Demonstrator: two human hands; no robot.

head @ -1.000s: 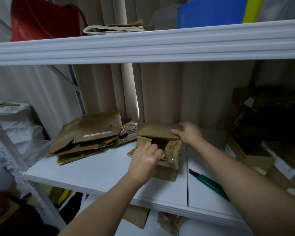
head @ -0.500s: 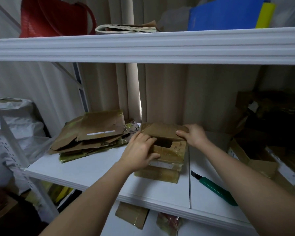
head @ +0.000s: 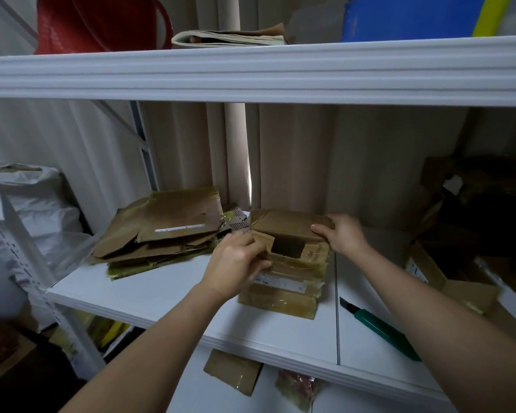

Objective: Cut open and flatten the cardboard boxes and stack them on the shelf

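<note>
A white shelf (head: 161,290) fills the middle of the view, made of two boards meeting at a seam right of centre, with a second white shelf (head: 251,73) above it and pale ribbed wall behind. The light is dim, darkest at the right.

One box (head: 289,263) stands near the middle of the lower shelf, partly opened, with a dark hole in its top and taped flaps. One pile of flattened boxes (head: 164,234) lies to its left, just beside it; the sheets in it cannot be counted. One green cutter (head: 379,326) lies on the right board, near the box but apart from it. More opened boxes (head: 453,281) crowd the right end. On the upper shelf sit one red bag (head: 102,22), one folded paper (head: 230,38) and one blue folder (head: 408,17).

Both arms reach forward, bare. The left hand (head: 236,263) is at the box's near left corner, its grip closed on a top flap, fingers curled over the edge. The right hand (head: 343,235) has its grip closed on the far right top edge, thumb on top.
</note>
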